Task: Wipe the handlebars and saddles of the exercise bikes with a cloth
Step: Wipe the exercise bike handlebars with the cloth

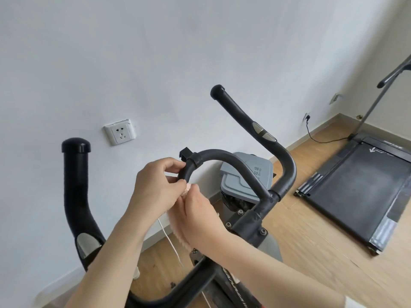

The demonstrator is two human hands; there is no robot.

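Gripping handlebar loop (222,155): left hand (153,190) | cloth (186,190) pinched just beneath: right hand (198,212)

My left hand (153,187) grips the handlebar centre loop (222,157), just below its clamp. My right hand (198,214) pinches the pink cloth (178,234) against the loop's lower end. It looks wrapped round the tube, but my fingers hide it. The cloth tail hangs under my right palm. Grey bin (244,176) behind the loop; treadmill (355,192) off right; wall socket (120,132) up left.
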